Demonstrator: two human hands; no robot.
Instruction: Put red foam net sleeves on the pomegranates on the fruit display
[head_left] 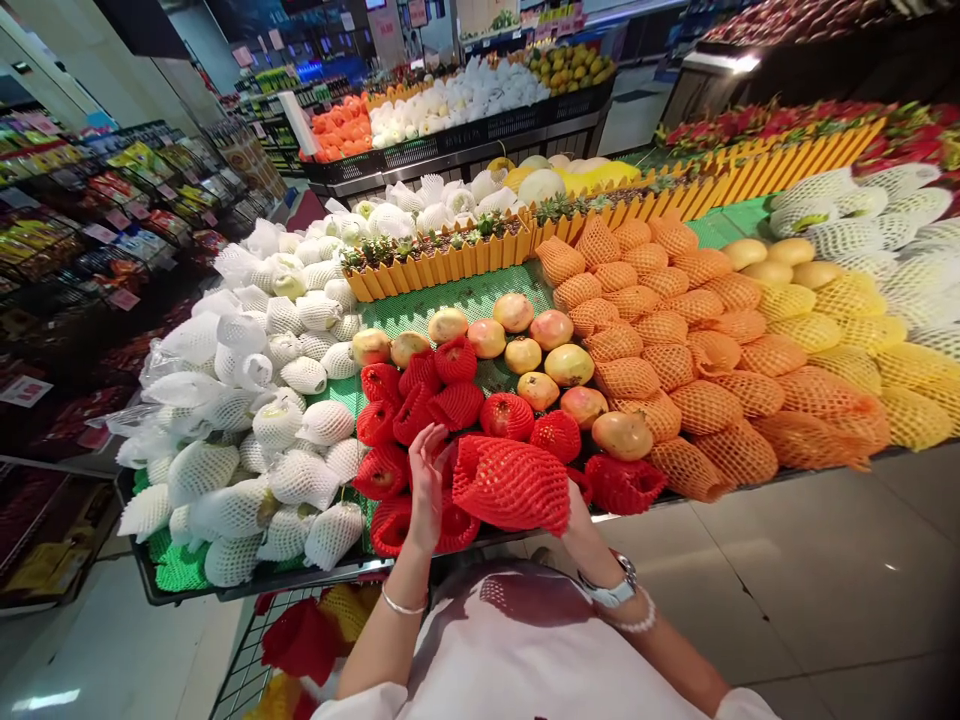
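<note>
A red foam net sleeve (511,484) is in my right hand (576,518), raised in front of my body over the near edge of the stand. Most of the right fingers are hidden by the netting, and I cannot tell whether a fruit is inside it. On the other side of the sleeve, my left hand (426,485) is open with its fingers up, near the net's left end. Behind both hands lie several red-netted fruits (457,405). Bare yellow-pink fruits that look like pomegranates (568,365) rest just beyond them on a green mat (450,292).
White-netted fruits (281,420) fill the left side; orange-netted fruits (660,330) and yellow-netted fruits (855,320) lie to the right. A small orange picket fence (442,262) crosses behind. Below the stand, a wire basket (244,655) holds loose red and yellow nets.
</note>
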